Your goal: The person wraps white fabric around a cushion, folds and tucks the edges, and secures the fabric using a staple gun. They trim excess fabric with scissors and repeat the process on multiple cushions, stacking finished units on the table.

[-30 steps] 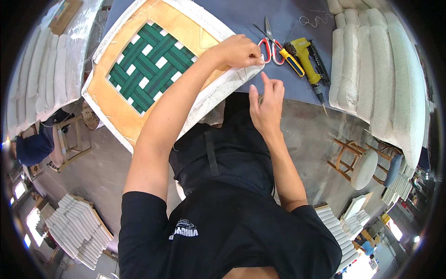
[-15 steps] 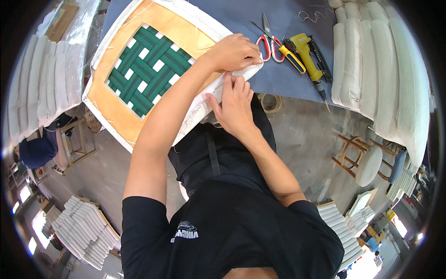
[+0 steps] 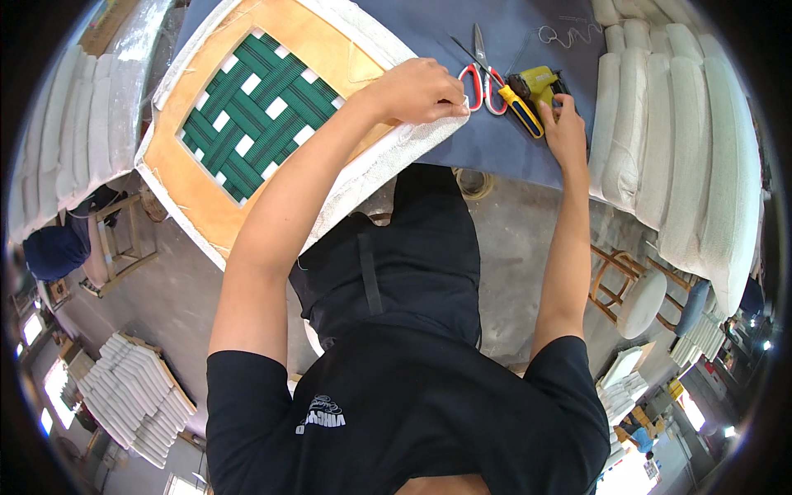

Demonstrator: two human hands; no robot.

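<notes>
An upholstered seat panel (image 3: 161,136) lies underside up at the table's front edge, tilted, with white textured fabric (image 3: 363,181) folded over its rim. Green woven webbing (image 3: 256,107) fills the opening in its tan backing. My left hand (image 3: 421,92) is closed at the panel's right corner, pinching the fabric edge between thumb and fingers. To the right, my right hand (image 3: 565,136) has its fingers wrapped round a yellow-green staple gun (image 3: 538,81), partly hiding it. Between the hands are red-handled scissors (image 3: 471,89) and a yellow-and-black-handled tool (image 3: 522,113), perhaps a screwdriver.
White padded cushions (image 3: 660,124) are stacked along the right side, and more white pieces (image 3: 78,124) stand at the left. Thin wire or thread (image 3: 569,31) lies on the blue-grey table (image 3: 528,37). A hose coil (image 3: 473,183) and wooden stools (image 3: 642,305) sit below.
My right hand has left the fabric edge and moved right, onto the staple gun. My left hand keeps its pinch at the corner. The staple gun has turned slightly.
</notes>
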